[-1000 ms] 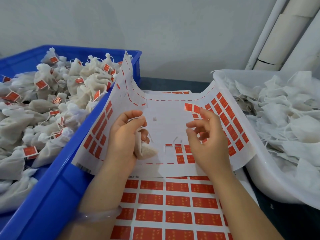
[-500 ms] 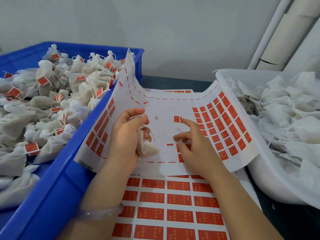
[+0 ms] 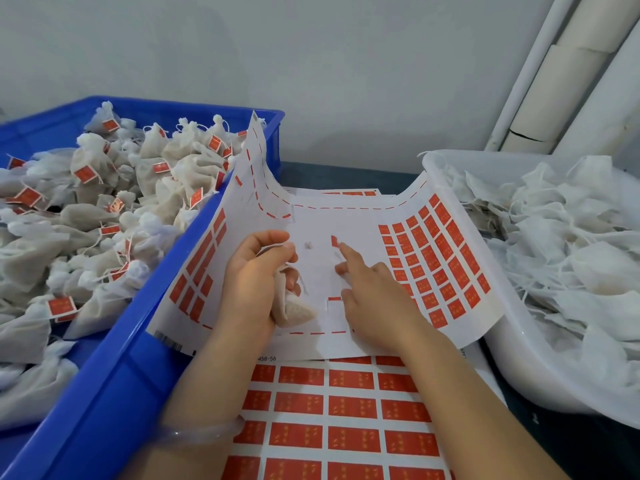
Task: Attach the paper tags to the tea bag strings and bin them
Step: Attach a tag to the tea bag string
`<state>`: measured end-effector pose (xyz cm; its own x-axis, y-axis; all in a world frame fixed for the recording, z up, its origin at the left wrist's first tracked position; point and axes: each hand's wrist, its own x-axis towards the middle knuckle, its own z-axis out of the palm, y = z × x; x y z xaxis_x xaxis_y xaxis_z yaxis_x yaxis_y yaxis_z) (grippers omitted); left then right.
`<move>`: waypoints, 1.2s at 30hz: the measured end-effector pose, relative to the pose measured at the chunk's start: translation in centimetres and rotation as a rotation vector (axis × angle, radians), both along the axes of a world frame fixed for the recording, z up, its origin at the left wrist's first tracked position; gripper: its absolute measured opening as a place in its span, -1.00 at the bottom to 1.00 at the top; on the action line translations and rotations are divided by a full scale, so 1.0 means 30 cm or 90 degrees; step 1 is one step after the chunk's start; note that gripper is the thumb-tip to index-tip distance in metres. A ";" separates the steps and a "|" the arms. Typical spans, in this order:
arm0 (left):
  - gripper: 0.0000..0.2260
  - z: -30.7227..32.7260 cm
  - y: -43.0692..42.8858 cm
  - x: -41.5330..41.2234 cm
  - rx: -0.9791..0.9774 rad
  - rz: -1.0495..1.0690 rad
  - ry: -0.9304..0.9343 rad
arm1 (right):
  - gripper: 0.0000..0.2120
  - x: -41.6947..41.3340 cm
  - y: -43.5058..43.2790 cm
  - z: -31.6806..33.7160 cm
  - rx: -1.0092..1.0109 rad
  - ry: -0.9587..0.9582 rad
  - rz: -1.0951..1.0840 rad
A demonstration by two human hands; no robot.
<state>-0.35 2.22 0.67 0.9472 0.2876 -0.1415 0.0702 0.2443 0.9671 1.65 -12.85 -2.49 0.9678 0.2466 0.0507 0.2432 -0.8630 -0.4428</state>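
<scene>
My left hand (image 3: 254,282) grips a small white tea bag (image 3: 294,310) over a curled sticker sheet (image 3: 311,216); a thin string hangs from it. My right hand (image 3: 375,294) lies on the sheet's bare middle. Its index finger is stretched out and its tip touches a single red paper tag (image 3: 334,241). Rows of red tags (image 3: 436,265) remain on the sheet's right part, and fewer on its left part (image 3: 199,278). The blue bin (image 3: 114,375) on the left holds many tagged tea bags (image 3: 104,202).
A white tub (image 3: 519,375) on the right is full of untagged white bags (image 3: 571,254). Under the curled sheet lies a flat full sheet of red tags (image 3: 346,410). A grey wall and white pipes (image 3: 540,81) stand behind.
My right hand came from the tag rows on the right to the sheet's middle, bringing one red tag, and now stretches its index finger onto it. My left hand kept holding the tea bag.
</scene>
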 end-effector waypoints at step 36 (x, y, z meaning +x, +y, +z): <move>-0.89 -0.004 -0.051 -0.046 0.279 -0.347 -0.180 | -0.48 -0.120 -0.038 0.075 0.522 -0.233 -0.043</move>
<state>-1.73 0.70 0.55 0.9549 -0.2580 0.1473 -0.1940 -0.1660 0.9669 -1.96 -13.98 -0.24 0.8678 -0.0597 0.4933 0.4498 -0.3272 -0.8310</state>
